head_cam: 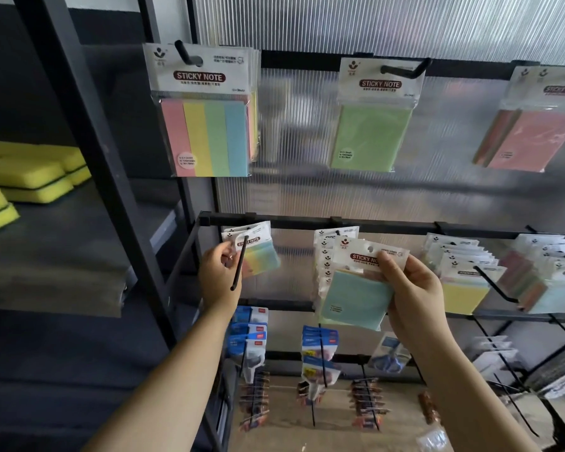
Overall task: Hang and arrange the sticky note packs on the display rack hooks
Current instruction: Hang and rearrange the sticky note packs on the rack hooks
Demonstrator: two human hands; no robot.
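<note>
My right hand (pixel 415 298) grips a teal sticky note pack (pixel 356 296) by its white header card, held in front of a stack of packs (pixel 323 256) hanging on a middle-row hook. My left hand (pixel 217 272) pinches the header of a multicolour pack (pixel 261 256) at the leftmost middle-row hook (pixel 238 265), whose black prong juts toward me past my fingers. On the top row hang a four-colour pack (pixel 206 135), a green pack (pixel 369 138) and pink packs (pixel 529 138).
More sticky note packs (pixel 463 275) fill the middle-row hooks to the right. Lower hooks carry blue-carded items (pixel 248 334) and small brown items (pixel 366 402). Yellow sponges (pixel 30 174) lie on a dark shelf at left behind a black upright post (pixel 105 177).
</note>
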